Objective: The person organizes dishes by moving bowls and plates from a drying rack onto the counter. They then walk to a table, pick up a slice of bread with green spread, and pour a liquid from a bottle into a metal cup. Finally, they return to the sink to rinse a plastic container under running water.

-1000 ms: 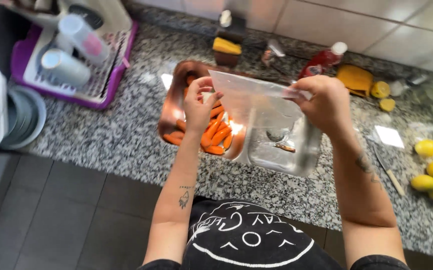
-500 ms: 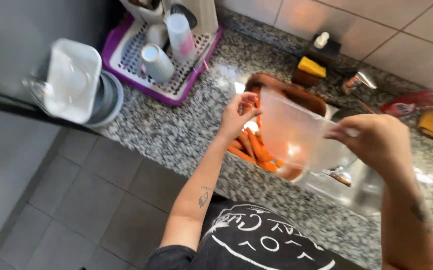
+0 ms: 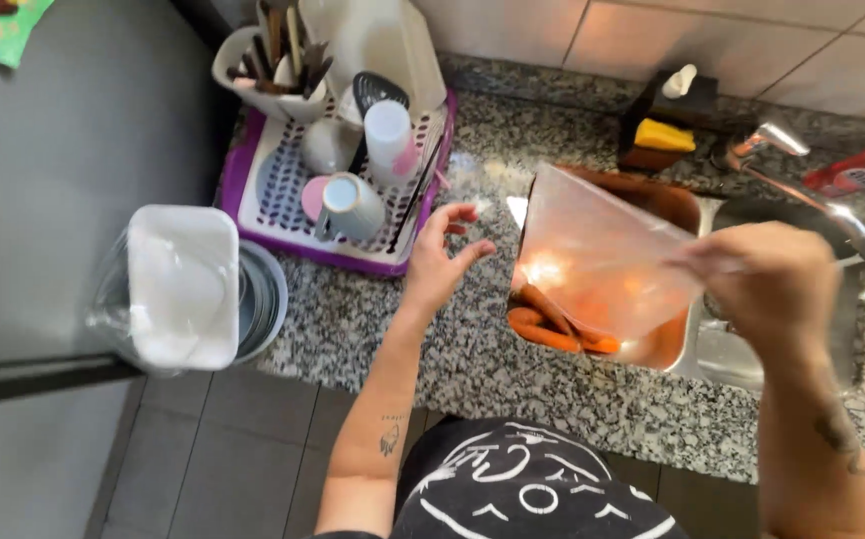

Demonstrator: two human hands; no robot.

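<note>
My right hand (image 3: 772,284) pinches one edge of a clear plastic bag (image 3: 597,255) and holds it in the air. The bag hangs over a brown tub of carrots (image 3: 557,324) that sits at the sink's left side. My left hand (image 3: 444,255) is off the bag, fingers spread, above the granite counter (image 3: 452,349). It hovers between the tub and a purple dish rack (image 3: 352,180).
The dish rack holds cups, a white jug and a utensil holder. A white lidded container (image 3: 183,284) on stacked plates sits at the counter's left end. A tap (image 3: 802,180) stands over the sink (image 3: 752,349). A yellow sponge (image 3: 664,135) lies by the tiled wall.
My left hand has let go of the bag and moved left toward the dish rack. My right hand alone holds the bag. The view has swung left.
</note>
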